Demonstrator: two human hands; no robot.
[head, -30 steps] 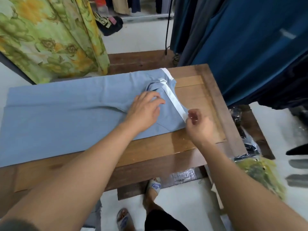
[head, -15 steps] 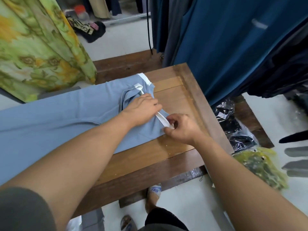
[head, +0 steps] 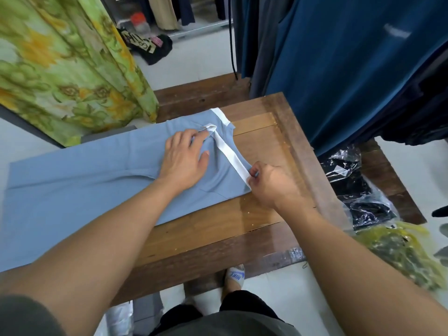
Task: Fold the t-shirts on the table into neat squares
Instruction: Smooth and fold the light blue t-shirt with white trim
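Note:
A light blue t-shirt [head: 80,190] with white trim lies flat across the wooden table [head: 266,139], its sides folded inward. My left hand [head: 185,157] presses flat on the cloth near the collar end, fingers straight. My right hand [head: 271,183] pinches the near end of the white trim band [head: 230,154] at the shirt's right edge, fingers curled round it.
Dark blue garments [head: 351,69] hang at the table's right and far side. A green-yellow floral cloth [head: 63,64] hangs at the left. Plastic-wrapped dark clothes [head: 358,190] and a yellow-green bag [head: 400,253] lie to the right. My sandalled foot [head: 234,277] stands under the table's front edge.
My right hand has kept hold of the trim end while the band straightened. My left hand has flattened and slid toward the collar. The view has shifted.

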